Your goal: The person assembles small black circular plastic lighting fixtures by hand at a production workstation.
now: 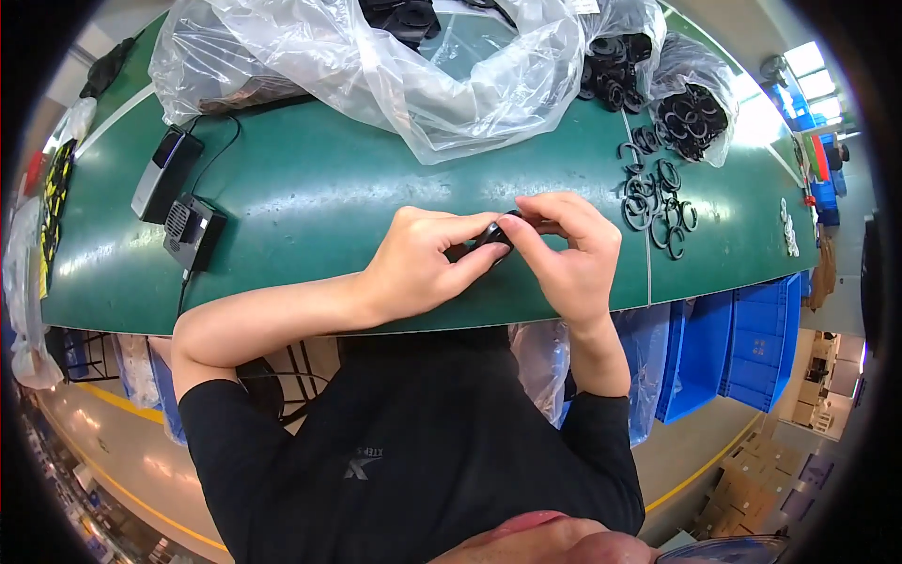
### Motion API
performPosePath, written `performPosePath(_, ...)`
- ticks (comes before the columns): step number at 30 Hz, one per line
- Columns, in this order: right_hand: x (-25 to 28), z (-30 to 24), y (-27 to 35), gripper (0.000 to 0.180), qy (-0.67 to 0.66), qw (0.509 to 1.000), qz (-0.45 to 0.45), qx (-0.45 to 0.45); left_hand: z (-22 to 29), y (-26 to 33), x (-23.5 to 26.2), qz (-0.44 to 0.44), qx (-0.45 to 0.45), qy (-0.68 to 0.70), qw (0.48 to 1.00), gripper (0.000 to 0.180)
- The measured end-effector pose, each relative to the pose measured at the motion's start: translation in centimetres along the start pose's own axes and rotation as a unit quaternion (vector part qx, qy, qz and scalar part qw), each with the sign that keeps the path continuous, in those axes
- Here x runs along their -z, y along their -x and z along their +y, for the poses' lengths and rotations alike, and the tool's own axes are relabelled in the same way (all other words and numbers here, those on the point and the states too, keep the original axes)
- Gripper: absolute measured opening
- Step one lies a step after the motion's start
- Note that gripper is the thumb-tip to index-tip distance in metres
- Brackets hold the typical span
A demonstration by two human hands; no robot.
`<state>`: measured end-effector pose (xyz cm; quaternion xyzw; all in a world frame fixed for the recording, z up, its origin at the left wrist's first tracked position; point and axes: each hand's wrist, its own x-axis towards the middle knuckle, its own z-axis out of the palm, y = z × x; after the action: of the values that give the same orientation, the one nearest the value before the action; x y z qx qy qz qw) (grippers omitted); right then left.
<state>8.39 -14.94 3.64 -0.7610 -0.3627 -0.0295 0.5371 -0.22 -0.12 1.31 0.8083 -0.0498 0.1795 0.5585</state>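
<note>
Over the near middle of the green table, my left hand [427, 258] and my right hand [570, 246] meet around a small black plastic part [492, 237]. The left thumb and fingers pinch it from the left. On its upper right side, the right thumb and forefinger press against it. My fingers cover much of the part, so its full shape is hidden. To the right lie several loose black rings [665, 209], some of them open like a C.
Large clear plastic bags [404, 80] line the far side; one bag [700, 108] at the far right spills black rings. A grey-and-black device [167, 174] and a black box [194, 233] with a cable sit left. Blue bins [756, 338] stand beyond the near right edge.
</note>
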Motion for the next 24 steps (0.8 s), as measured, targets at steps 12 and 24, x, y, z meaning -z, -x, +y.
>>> performPosePath(12, 0.7, -0.8, 0.6, 0.02, 0.134, 0.979, -0.019, 0.151, -0.2, 0.2, -0.2, 0.015, -0.043, -0.01, 0.999, 0.023)
performPosePath(24, 0.4, 0.3, 1.5, 0.024, 0.089, 0.979, 0.039, 0.181, -0.1, 0.2, -0.1, -0.03, 0.084, 0.105, 0.991, 0.021)
